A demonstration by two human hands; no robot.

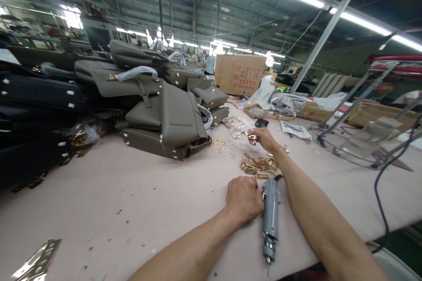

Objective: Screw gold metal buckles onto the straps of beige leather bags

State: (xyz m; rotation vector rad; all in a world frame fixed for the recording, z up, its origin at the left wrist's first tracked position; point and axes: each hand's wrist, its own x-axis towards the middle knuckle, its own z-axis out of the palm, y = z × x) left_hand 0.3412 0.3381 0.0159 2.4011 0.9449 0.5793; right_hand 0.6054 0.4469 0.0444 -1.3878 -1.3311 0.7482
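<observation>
My right hand [264,138] reaches over the table with its fingers closed on shiny gold metal bag fittings [252,138]. Just below it, a pile of similar gold fittings [259,164] lies on the table. My left hand [243,198] rests on the tabletop, curled into a fist. Whatever it may hold is hidden by the fingers. Right beside that fist, a grey electric screwdriver [271,210] lies with its bit pointing toward me. Clear plastic bags of gold hardware [235,125] sit beyond the right hand.
Olive-grey handbags [183,114] are heaped at centre left, with black bags [36,96] farther left. Tiny gold screws [219,144] lie scattered nearby. A cardboard box [240,74] stands behind. At right are a metal stand [349,131] and a dark cable [379,189].
</observation>
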